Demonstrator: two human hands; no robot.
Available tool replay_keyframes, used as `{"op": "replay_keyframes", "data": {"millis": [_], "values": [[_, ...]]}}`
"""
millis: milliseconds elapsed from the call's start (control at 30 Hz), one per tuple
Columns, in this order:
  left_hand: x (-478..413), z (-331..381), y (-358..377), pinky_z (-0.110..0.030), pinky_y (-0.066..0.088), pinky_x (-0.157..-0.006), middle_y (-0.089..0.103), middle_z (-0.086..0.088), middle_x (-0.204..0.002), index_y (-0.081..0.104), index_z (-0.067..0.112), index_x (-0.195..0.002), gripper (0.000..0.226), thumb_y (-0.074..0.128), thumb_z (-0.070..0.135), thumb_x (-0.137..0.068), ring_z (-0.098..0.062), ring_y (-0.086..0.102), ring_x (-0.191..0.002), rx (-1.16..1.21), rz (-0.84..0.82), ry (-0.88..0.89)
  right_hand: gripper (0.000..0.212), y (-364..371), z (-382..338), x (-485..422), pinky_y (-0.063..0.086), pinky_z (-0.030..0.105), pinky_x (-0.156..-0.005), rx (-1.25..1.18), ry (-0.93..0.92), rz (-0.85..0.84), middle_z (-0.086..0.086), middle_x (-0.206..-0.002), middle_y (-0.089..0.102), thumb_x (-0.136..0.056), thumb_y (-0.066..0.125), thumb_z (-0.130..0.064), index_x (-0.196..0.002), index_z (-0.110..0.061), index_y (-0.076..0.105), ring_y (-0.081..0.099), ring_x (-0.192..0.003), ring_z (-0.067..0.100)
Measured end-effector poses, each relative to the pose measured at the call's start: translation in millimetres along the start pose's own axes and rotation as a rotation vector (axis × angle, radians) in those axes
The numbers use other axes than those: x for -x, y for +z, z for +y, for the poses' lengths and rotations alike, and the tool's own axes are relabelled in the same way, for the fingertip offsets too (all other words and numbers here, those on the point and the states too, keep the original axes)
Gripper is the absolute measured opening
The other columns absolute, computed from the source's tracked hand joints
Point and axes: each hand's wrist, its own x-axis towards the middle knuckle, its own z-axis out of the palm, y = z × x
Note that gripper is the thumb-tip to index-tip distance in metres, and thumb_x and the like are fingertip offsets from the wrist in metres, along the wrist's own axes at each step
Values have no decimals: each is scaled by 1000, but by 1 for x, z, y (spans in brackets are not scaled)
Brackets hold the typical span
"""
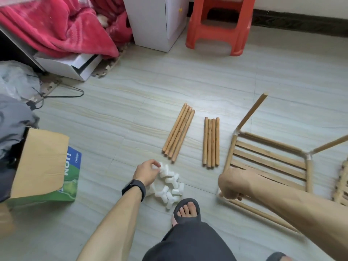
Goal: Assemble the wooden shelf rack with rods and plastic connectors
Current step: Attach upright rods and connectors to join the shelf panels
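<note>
Down on the floor (131,91), the left hand (148,172) pinches one white connector (159,165) off the pile (170,189), likely for the next joint. The right hand (231,185), blurred, seems curled round the frame (269,161) at its near corner, steadying it. Spare rods (178,132) lie mid-floor.

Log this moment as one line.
left hand: pinches white connector | right hand: grips shelf frame corner | wooden rods: two bundles on floor
</note>
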Motion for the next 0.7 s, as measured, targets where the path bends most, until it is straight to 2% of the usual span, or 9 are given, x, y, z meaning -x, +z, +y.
{"op": "replay_keyframes", "data": {"millis": [67,100,167,233,333,433,533,600,700], "values": [[8,23,-15,-32,57,-75,69,-1,-97,66,33,-99,8,65,30,-91,-18,72,-78,147,-8,62,38,2,-11,8,51,21,-57,-166,-9,-202,10,-89,72,-108,34,-15,-114,6,65,56,-47,12],[13,37,-22,-30,56,-71,69,-1,-97,65,32,-101,10,67,32,-92,-15,73,-73,220,-25,94,36,3,-14,14,49,18,-47,-240,-19,-269,14,-102,75,-105,32,-10,-110,9,63,57,-41,12],[25,70,-36,-32,54,-71,70,-2,-98,64,28,-109,20,70,37,-93,-14,74,-72,365,-93,149,30,2,-15,30,49,18,-41,-367,-35,-251,18,-100,74,-97,33,-7,-100,8,60,62,-41,14],[39,108,-50,-35,56,-75,73,-5,-102,61,21,-117,32,72,39,-93,-16,75,-77,505,-171,196,27,-7,-4,49,50,20,-41,-457,-54,-59,13,-85,71,-98,37,-16,-93,1,57,66,-46,17],[67,169,-69,-31,54,-74,78,0,-102,59,14,-122,41,68,42,-94,-17,75,-84,638,-269,294,31,-27,36,72,57,28,-50,-642,-102,394,7,-91,72,-101,45,-29,-115,-7,63,73,-65,17],[98,228,-80,-28,53,-76,78,5,-102,63,15,-120,40,65,46,-95,-15,75,-89,663,-342,418,31,-35,81,101,61,34,-65,-1176,-176,732,7,-105,72,-101,51,-34,-127,-17,55,77,-77,20],[127,283,-84,-27,53,-76,77,6,-101,67,20,-118,36,67,46,-93,-14,74,-91,635,-355,515,41,-28,111,133,54,31,-66,-1725,-399,872,5,-106,74,-95,64,-33,-133,-19,55,77,-79,21],[145,313,-84,-27,54,-75,77,4,-102,67,21,-118,33,68,42,-93,-14,72,-91,653,-363,561,41,-18,123,148,55,31,-69,-1896,-509,932,3,-104,77,-92,68,-33,-130,-21,60,78,-82,23],[167,343,-76,-30,50,-78,76,5,-102,70,24,-118,28,68,37,-95,-14,70,-91,695,-411,601,24,-3,137,162,56,26,-62,-2048,-538,1046,0,-99,78,-101,60,-29,-125,-23,62,77,-79,22]]}}
